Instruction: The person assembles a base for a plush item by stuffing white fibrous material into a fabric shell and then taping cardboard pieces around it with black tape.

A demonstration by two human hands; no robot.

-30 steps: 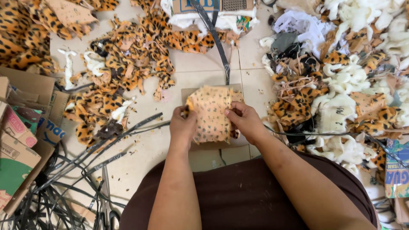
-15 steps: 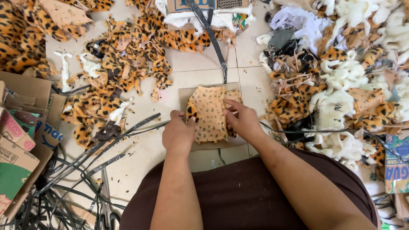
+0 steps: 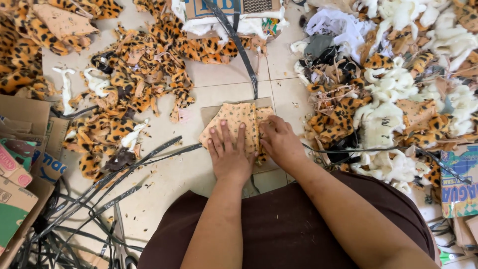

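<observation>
Lying on a cardboard sheet (image 3: 211, 113) on the tiled floor, a tan spotted fabric piece (image 3: 234, 122) sits under both hands. Left hand (image 3: 230, 155) presses flat on it, fingers spread open. Right hand (image 3: 280, 142) rests just beside, fingers curled over the fabric's right edge. Leopard-print scraps (image 3: 134, 84) lie scattered to the left, white fleece (image 3: 393, 84) to the right

The fabric piece (image 3: 234, 124) lies on a cardboard sheet (image 3: 211, 112), which lies on the tiled floor (image 3: 174, 174) in front of the person. The left hand (image 3: 230, 154) rests flat on the fabric piece, and the right hand (image 3: 280, 142) is just beside it, to the right. A heap of fabric scraps (image 3: 129, 94) lies to the left, a pile of fleece pieces (image 3: 398, 89) to the right. Straps (image 3: 99, 199) lie at the near left, cardboard boxes (image 3: 20, 149) beyond them at the edge.
</observation>
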